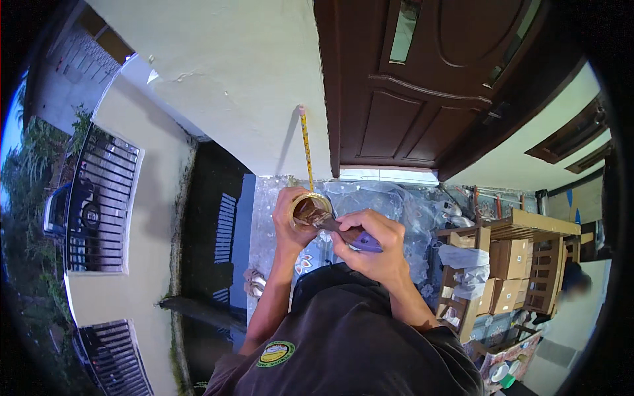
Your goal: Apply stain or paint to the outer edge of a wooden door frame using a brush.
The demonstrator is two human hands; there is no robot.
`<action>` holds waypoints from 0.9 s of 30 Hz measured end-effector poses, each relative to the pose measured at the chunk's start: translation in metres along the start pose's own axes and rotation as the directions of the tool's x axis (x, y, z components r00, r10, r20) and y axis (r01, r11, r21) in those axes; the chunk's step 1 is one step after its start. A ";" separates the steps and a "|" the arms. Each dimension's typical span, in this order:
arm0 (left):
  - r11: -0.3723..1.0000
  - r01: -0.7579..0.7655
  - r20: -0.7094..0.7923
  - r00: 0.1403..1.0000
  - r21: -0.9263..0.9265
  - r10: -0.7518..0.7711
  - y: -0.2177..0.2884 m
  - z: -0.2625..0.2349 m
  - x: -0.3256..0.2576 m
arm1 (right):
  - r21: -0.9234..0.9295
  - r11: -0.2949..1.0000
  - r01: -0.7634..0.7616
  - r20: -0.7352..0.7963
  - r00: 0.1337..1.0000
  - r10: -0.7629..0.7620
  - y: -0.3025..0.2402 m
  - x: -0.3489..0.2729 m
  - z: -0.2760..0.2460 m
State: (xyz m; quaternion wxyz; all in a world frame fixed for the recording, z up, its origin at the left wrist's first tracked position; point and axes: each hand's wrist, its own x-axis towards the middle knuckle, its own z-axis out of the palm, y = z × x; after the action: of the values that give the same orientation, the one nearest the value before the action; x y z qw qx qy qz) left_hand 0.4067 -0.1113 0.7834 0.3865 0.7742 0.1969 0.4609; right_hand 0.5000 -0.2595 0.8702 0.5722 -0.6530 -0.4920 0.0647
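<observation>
Close in front of my chest, my left hand (pixel 288 214) is wrapped around a small round can (pixel 313 196). Brown paint (pixel 309 212) coats its inside. My right hand (pixel 378 245) grips a paintbrush with a purple handle (pixel 367 242). The brush is tilted, and its brown-smeared end reaches over the rim into the can's mouth. How deep its tip sits in the paint cannot be made out. Beyond the can, a yellow patterned stick (pixel 306 145) leans against the pale wall; its lower end is hidden behind the can.
Ahead stands a dark brown panelled door (pixel 409 119) beside the pale wall (pixel 257 79). Plastic sheeting (pixel 409 218) covers part of the floor. To the right, a wooden frame (pixel 528 226) holds cardboard boxes (pixel 508 259). On the left is a low wall with black railings (pixel 102 204).
</observation>
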 end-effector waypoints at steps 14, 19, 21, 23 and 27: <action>0.990 -0.140 0.161 0.977 -0.002 0.138 -0.052 0.020 0.082 | -0.095 0.994 -0.061 -0.017 0.998 0.060 0.034 0.062 0.017; 0.984 -0.067 0.221 0.970 -0.167 0.103 -0.066 0.017 0.098 | -0.119 0.990 -0.070 -0.158 0.986 0.050 0.031 0.068 0.040; 0.919 0.258 0.282 0.944 -0.297 -0.173 -0.068 0.012 0.104 | -0.119 0.991 -0.056 -0.284 0.959 0.020 0.026 0.070 0.056; 0.899 0.316 0.360 0.912 -0.303 -0.199 -0.072 0.003 0.114 | -0.135 0.989 -0.053 -0.368 0.930 -0.001 0.025 0.075 0.068; 0.879 0.419 0.443 0.848 -0.227 -0.290 -0.085 -0.013 0.136 | -0.204 0.979 -0.010 -0.442 0.893 -0.083 0.030 0.081 0.096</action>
State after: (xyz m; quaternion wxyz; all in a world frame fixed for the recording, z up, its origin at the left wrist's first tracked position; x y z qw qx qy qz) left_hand 0.4680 0.0373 0.7970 0.6160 0.7286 0.1797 0.2397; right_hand 0.4962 -0.1317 0.8523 0.6024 -0.6952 -0.3632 -0.1483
